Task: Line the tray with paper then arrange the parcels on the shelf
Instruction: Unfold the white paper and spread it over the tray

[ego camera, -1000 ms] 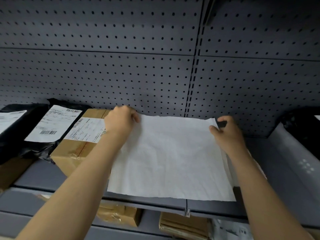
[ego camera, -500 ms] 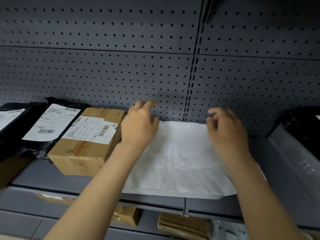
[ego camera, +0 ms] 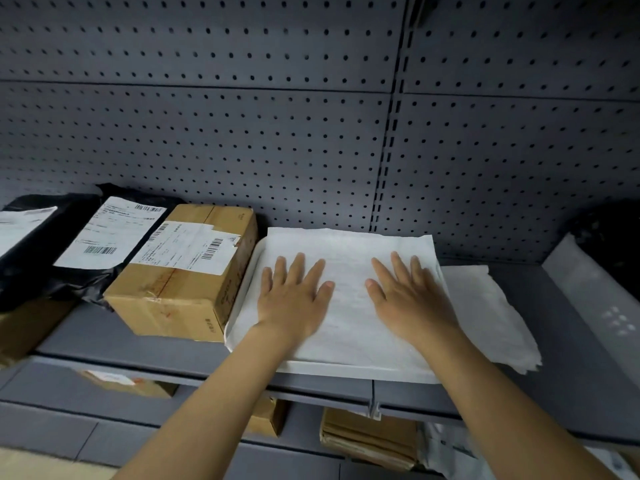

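Note:
A white tray (ego camera: 242,317) lies on the grey shelf (ego camera: 104,337), and a white sheet of paper (ego camera: 349,247) is spread inside it. My left hand (ego camera: 294,296) and my right hand (ego camera: 408,299) rest flat on the paper, palms down, fingers spread, side by side and holding nothing. A cardboard box parcel (ego camera: 180,292) with white labels stands against the tray's left edge. Left of it lies a black bag parcel (ego camera: 90,244) with a label, and another black bag parcel (ego camera: 20,230) at the far left.
More white paper (ego camera: 491,313) lies on the shelf to the tray's right. A white-wrapped item (ego camera: 595,289) and a black bag (ego camera: 609,230) sit at the far right. A perforated grey back panel (ego camera: 311,133) rises behind. Cardboard boxes (ego camera: 370,441) fill the lower shelf.
My hands let go of the sheet's far corners, the sheet settled into the tray, and both hands came back toward me to lie flat on it.

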The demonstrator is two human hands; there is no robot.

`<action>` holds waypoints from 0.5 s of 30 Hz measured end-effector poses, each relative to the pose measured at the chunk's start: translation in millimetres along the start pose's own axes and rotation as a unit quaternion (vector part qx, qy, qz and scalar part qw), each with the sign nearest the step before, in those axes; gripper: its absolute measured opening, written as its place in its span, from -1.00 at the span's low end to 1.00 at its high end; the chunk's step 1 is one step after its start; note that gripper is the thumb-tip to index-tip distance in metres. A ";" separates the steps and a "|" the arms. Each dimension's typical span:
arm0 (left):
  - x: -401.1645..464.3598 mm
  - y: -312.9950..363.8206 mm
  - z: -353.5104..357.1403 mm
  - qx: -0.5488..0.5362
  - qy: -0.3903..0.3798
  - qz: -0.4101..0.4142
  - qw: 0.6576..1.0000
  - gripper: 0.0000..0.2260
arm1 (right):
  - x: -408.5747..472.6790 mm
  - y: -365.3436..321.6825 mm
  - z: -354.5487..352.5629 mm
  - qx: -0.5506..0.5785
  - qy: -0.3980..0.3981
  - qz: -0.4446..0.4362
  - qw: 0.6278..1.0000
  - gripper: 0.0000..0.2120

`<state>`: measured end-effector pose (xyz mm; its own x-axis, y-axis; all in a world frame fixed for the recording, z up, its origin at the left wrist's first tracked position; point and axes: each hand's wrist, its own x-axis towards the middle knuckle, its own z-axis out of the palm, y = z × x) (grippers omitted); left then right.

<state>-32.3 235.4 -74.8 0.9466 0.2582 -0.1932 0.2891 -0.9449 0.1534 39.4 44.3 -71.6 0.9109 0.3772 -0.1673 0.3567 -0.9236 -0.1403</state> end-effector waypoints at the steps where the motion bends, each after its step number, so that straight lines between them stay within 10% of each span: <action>1: 0.6 -0.9 0.0 0.002 0.002 -0.003 1.000 -0.43 | -0.2 2.7 0.2 -0.005 0.004 0.003 1.000 -0.42; 15: -10.4 3.7 -15.9 -0.104 0.062 -0.025 0.992 -0.40 | 1.7 -2.0 -17.6 0.053 0.028 0.012 0.998 -0.39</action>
<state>-38.8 232.4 -56.7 0.9372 0.3380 -0.0860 0.3462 -0.8721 0.3459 43.8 45.6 -54.4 0.9300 0.3484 -0.1174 0.3137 -0.9185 -0.2409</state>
